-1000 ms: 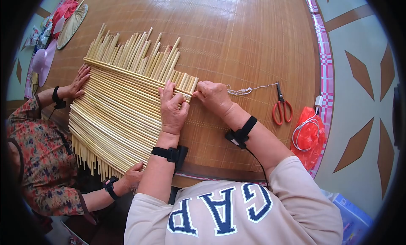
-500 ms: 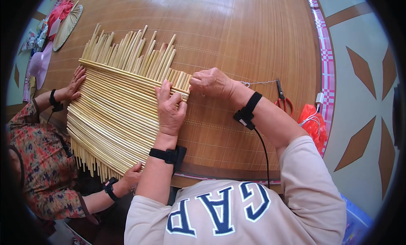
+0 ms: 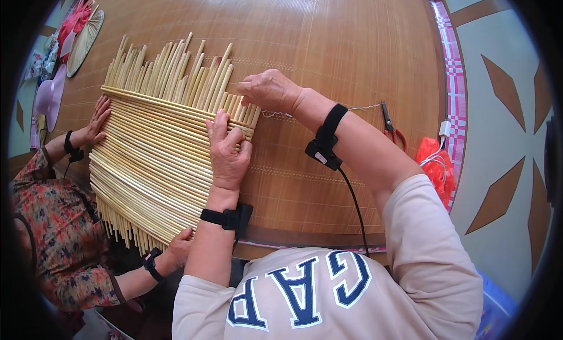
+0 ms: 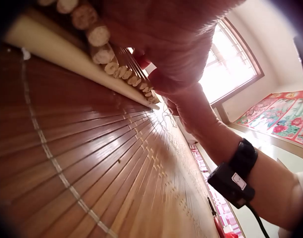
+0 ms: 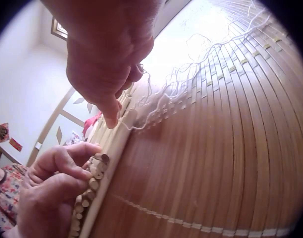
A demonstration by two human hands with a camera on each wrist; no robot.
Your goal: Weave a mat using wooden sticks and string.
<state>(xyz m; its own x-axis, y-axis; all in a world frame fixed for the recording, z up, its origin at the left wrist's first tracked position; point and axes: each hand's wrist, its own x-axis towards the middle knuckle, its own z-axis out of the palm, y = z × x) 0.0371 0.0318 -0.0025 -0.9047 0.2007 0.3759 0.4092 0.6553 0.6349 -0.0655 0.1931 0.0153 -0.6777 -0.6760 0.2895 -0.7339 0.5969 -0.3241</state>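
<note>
A mat of slim wooden sticks (image 3: 155, 149) lies side by side before me, with a crosswise layer of uneven sticks (image 3: 182, 70) jutting out beyond its far edge. My left hand (image 3: 227, 158) grips the mat's right corner; its bent fingers and thumb meet the stick ends (image 5: 93, 184) in the right wrist view. Over the far right of the sticks is my right hand (image 3: 271, 89), its fingers curled and pinching white string (image 5: 141, 126). From there the string trails right across the table toward the scissors (image 3: 388, 126).
Another person's hands (image 3: 97, 122) rest at the mat's left and near edges. Red-handled scissors lie right of my forearm, near a red plastic bag (image 3: 437, 167) with a white cable. A hand fan (image 3: 85, 44) and pink hat (image 3: 50, 97) are at far left.
My right hand has moved from beside the mat's corner up and left over the short sticks, drawing the string along. My left hand stays on the corner while the view shifts slightly.
</note>
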